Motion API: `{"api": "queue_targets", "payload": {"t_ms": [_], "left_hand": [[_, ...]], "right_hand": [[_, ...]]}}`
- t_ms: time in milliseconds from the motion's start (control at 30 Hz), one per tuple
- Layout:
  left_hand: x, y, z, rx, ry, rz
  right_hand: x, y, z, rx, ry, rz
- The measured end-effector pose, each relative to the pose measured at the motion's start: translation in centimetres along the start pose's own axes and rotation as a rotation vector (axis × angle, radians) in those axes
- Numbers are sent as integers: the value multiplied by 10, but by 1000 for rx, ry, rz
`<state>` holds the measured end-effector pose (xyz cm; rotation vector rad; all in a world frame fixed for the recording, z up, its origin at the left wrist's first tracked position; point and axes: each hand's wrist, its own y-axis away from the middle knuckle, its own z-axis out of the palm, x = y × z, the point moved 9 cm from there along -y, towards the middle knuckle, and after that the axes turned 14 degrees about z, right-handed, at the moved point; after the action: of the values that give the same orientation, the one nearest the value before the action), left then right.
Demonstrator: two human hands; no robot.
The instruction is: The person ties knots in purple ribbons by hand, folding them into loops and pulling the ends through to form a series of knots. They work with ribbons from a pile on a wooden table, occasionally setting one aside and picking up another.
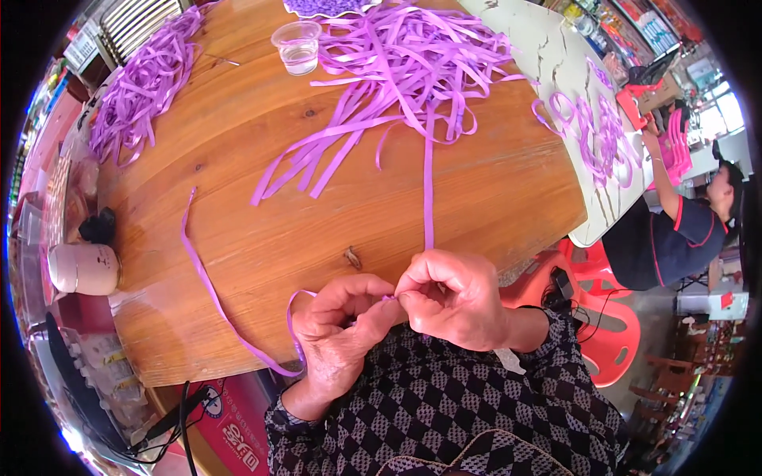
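Observation:
My left hand (345,325) and my right hand (454,300) meet at the table's near edge, fingertips almost touching. Both are closed in a pinch on a small bit of purple ribbon, mostly hidden by the fingers. One length of purple ribbon (211,287) loops round from my left hand and trails up the table to the left. Another strip (429,194) runs straight from behind my right hand to a large pile of purple ribbons (421,59). Whether the two lengths are joined between my fingers, I cannot tell.
On the wooden table (317,246) stand a clear plastic cup (298,51) and a dish of purple bits (333,6). A second ribbon heap (151,87) lies far left, near a pinkish-white jar (83,268). Right are a marbled table (587,214), red stool (607,341) and another person (667,242).

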<state>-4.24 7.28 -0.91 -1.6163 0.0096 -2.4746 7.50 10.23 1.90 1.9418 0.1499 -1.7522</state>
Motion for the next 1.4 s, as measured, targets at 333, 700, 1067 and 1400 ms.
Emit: {"api": "queue_targets", "payload": {"t_ms": [333,700,1067,1400], "left_hand": [[-13,9,-6,17,123,-100],[-18,8,-10,40,106,-208],[-17,7,-10,-17,20,-146],[-14,4,-13,-104,-30,-147]], "right_hand": [[14,-3,1,40,-101,60],[22,-7,2,-28,-225,237],[-18,-6,5,1,382,-168],[-1,-11,-8,1,190,-44]]}}
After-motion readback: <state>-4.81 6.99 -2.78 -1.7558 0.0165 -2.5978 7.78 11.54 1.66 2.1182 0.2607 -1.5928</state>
